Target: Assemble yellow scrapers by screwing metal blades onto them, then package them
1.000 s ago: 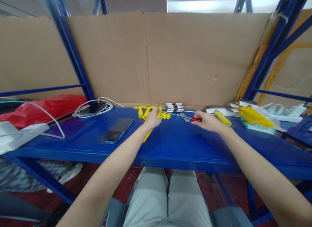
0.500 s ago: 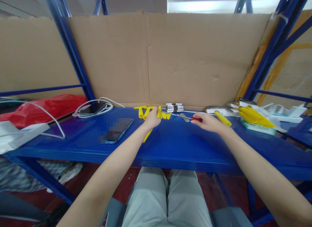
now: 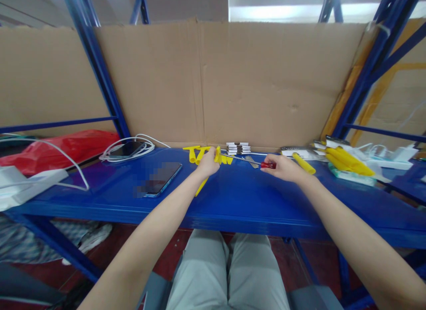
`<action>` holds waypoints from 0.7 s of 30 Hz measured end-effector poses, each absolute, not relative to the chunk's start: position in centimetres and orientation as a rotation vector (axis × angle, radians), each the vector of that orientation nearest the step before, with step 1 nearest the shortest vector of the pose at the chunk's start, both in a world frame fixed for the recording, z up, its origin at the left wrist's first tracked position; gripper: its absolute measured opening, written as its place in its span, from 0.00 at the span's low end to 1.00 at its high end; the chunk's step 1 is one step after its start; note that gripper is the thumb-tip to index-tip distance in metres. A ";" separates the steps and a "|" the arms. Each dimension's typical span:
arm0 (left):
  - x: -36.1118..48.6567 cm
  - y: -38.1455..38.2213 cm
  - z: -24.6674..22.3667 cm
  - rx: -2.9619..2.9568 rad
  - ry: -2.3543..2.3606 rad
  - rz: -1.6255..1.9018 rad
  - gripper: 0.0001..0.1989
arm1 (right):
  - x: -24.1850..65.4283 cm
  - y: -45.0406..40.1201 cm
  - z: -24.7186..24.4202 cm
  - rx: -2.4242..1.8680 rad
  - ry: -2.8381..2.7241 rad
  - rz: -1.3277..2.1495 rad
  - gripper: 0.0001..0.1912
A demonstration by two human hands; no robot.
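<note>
Center of the frame: the left hand (image 3: pixel 209 162) covers part of a yellow piece (image 3: pixel 218 155); its grip is too small to make out. Right of center, the right hand (image 3: pixel 281 167) partly hides a red handle (image 3: pixel 267 165). Pixelation blurs the phone (image 3: pixel 165 178), left of center. The left edge cuts off a red bag (image 3: pixel 69 149).

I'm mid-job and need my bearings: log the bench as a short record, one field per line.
Left hand: closed on a yellow plastic piece
Right hand: grips a red-handled tool with a thin metal shaft
Shaft: points toward the left hand; tip contact too small to tell
Left side: dark-screened phone, coiled white cable
Back: black-and-white stack
Right side: loose yellow tube
Surface: glossy blue table
</note>
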State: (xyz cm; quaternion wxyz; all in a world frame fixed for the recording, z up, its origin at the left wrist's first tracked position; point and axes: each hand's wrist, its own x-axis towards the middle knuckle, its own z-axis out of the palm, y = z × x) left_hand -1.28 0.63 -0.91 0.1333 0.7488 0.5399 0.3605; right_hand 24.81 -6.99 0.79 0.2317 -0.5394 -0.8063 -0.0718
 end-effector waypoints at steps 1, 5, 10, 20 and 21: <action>-1.3 0.6 -0.9 2.171 1.564 1.050 0.17 | 24.8 -7.1 0.9 -1.488 -2.222 -0.198 0.08; -1.2 0.4 -0.7 2.177 1.579 1.054 0.16 | 24.8 -7.4 1.1 -1.473 -2.214 -0.174 0.10; -1.2 0.0 -0.5 2.187 1.590 1.056 0.16 | 25.0 -7.2 0.9 -1.470 -2.190 -0.141 0.10; -1.2 0.1 -0.5 2.193 1.608 1.025 0.16 | 25.3 -6.6 0.4 -1.505 -2.135 -0.180 0.11; -1.2 0.1 -0.5 2.191 1.606 1.016 0.16 | 25.3 -6.6 0.4 -1.508 -2.136 -0.191 0.11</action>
